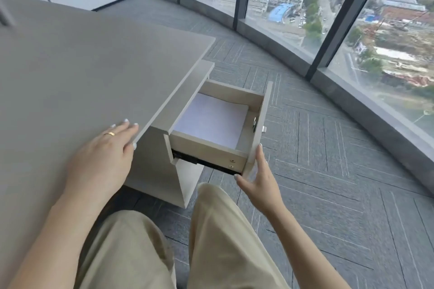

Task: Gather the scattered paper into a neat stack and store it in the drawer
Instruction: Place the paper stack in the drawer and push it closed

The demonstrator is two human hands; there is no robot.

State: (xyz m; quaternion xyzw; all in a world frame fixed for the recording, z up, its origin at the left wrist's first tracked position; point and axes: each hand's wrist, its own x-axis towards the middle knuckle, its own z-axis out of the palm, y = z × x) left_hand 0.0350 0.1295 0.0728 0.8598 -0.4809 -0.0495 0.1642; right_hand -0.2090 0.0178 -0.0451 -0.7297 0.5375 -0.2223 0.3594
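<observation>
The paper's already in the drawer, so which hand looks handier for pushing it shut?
The right hand, probably. Its fingers already touch the outer face of the open drawer, where the paper lies flat inside. The left hand rests flat on the desk, off to the drawer's side.

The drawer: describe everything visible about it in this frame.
The drawer is pulled out from the pedestal under the desk. It looks like pale wood-effect board, with a grey front panel, a lock fitting inside the front and dark runners beneath. A stack of white paper lies flat on its bottom. The right hand touches the front panel's near edge with straight fingers; the left hand rests on the desk.
</observation>
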